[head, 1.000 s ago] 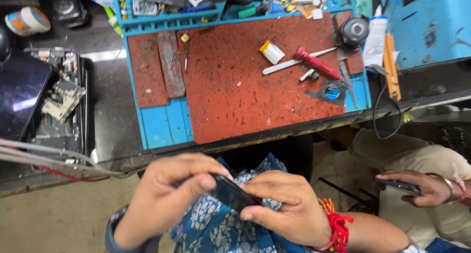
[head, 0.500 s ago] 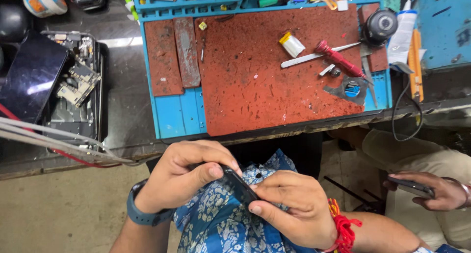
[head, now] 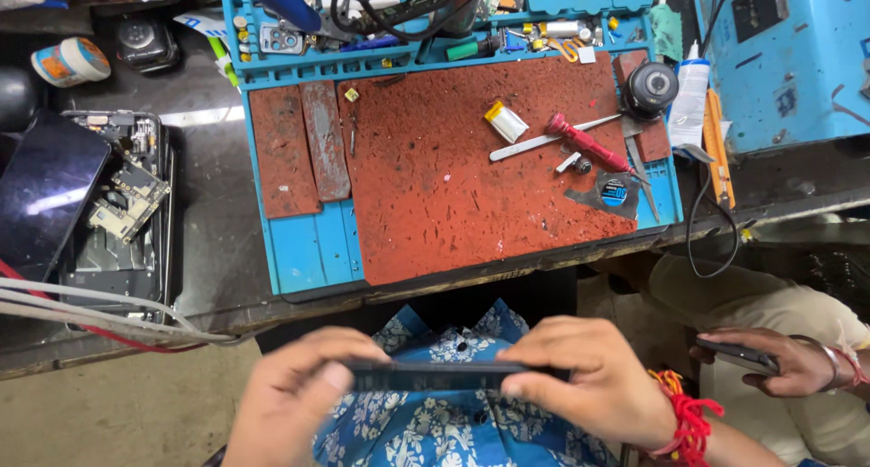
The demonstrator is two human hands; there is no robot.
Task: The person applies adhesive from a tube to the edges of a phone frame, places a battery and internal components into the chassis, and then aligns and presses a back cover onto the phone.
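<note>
At the bottom centre of the frame the person holds a dark smartphone (head: 435, 375) edge-on between both hands, above a blue floral shirt (head: 453, 426). Its long axis runs left to right across the picture, nearly level. The left hand (head: 304, 394) is closed on the phone's left end, thumb and fingertips pinching the edge; the right hand (head: 603, 385), with red thread (head: 684, 422) at the wrist, is closed on the right end in the same way. Both hands are equally near, each already on the phone, which lies between them and below the front edge of the bench (head: 208, 204).

Above, in the middle of the frame, a blue repair mat (head: 313, 245) with a worn red centre lies on the bench. A red-handled screwdriver (head: 589, 145), metal tweezers (head: 535, 141) and a small yellow-capped battery (head: 505, 121) rest in its upper right part. At the left an opened phone chassis (head: 127, 204) with exposed boards sits beside a dark screen panel (head: 45, 191). At the lower right another person's hand (head: 766, 363) holds a separate phone (head: 734, 354).
</note>
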